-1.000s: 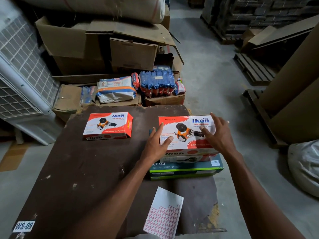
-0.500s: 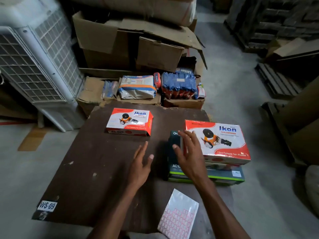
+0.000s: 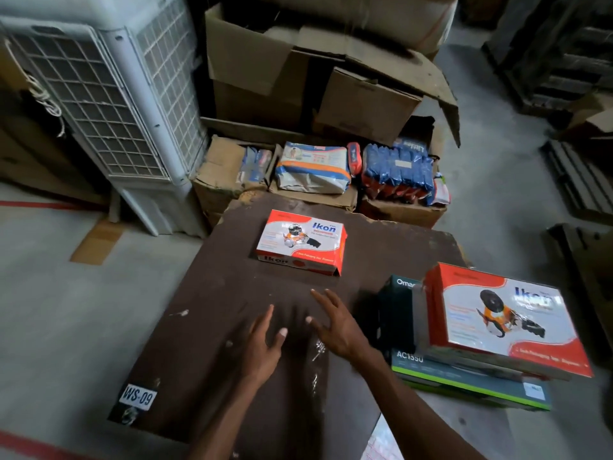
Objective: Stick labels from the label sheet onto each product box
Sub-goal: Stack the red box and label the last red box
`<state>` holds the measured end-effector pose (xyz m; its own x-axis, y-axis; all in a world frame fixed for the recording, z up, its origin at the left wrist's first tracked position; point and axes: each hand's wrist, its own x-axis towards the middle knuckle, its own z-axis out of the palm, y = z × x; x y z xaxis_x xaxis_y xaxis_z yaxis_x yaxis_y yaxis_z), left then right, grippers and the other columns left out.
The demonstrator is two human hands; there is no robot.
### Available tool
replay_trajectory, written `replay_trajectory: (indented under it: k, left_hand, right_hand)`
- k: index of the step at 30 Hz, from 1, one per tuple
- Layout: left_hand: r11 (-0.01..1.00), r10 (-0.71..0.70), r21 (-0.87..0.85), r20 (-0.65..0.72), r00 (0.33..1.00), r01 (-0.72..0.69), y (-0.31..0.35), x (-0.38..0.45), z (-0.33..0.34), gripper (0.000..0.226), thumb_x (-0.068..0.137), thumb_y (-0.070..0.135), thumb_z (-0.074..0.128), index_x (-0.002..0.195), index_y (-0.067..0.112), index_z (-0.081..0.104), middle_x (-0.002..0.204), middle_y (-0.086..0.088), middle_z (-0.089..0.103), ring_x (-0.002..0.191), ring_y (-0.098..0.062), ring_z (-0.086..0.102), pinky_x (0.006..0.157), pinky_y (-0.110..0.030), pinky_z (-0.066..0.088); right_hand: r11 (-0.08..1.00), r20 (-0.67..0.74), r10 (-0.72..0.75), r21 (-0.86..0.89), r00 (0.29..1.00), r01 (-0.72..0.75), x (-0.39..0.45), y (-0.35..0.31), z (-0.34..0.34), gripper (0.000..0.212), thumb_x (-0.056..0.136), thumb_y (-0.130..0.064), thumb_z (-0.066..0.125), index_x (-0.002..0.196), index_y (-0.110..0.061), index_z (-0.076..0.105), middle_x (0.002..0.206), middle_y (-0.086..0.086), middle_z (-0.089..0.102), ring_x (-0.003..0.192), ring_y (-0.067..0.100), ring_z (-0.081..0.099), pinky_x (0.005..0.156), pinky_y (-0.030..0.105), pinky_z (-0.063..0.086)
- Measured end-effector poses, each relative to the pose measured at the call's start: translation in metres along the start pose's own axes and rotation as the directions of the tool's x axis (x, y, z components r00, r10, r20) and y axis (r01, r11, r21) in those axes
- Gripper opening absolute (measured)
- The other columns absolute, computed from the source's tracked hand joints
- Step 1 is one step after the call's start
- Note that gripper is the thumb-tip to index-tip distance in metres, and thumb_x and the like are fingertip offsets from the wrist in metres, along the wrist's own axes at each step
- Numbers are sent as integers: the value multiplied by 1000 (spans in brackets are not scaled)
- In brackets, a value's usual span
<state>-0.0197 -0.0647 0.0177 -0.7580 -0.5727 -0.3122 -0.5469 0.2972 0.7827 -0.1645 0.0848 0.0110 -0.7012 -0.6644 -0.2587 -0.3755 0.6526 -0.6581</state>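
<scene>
In the head view both hands hover over the dark brown board (image 3: 205,327), side by side but apart; the left hand (image 3: 262,346) and the right hand (image 3: 338,327) have fingers spread and straight, gripping nothing. A small Ikon box (image 3: 300,242) lies alone toward the far edge of the board; a larger Ikon box (image 3: 507,320) tops a stack at the right, resting on a dark green-edged box (image 3: 471,383); the label sheet (image 3: 381,441) only peeks in at the bottom edge, near the right forearm. No label is visible on either Ikon box, so the step in hand seems to be reaching between boxes; next, probably, a hand must go to the sheet and peel a label, or draw the small box nearer.
</scene>
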Motion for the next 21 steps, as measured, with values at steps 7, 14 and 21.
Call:
replay_trajectory:
  k: [7, 14, 21]
  left_hand:
    - [997, -78, 9, 143, 987, 78, -14, 80, -10, 70, 98, 33, 63, 158, 21, 30, 162, -7, 34, 149, -22, 31, 114, -22, 21]
    - [997, 32, -80, 240, 970, -13, 33, 152, 8, 78, 97, 40, 61, 160, 36, 14, 165, 0, 27, 150, -22, 28, 115, -35, 29]
    - [993, 36, -114, 276, 960, -4, 47, 185, 24, 73, 99, 38, 59, 159, 36, 17, 166, 2, 20, 152, -20, 21, 116, -36, 27]
  right_hand:
    - [991, 62, 50, -127, 997, -42, 93, 9, 7, 62, 97, -51, 53, 154, -29, 41, 161, 13, 33, 149, 33, 33, 116, 52, 38]
    - [944, -122, 1, -327, 993, -41, 173, 20, -34, 55, 99, -53, 34, 145, -28, 51, 153, 14, 44, 137, 40, 41, 108, 53, 43]
    - [885, -28, 166, -436, 986, -161, 252, 32, -56, 67, 103, -60, 37, 161, -43, 9, 171, 6, -3, 155, 41, 1, 123, 55, 16]
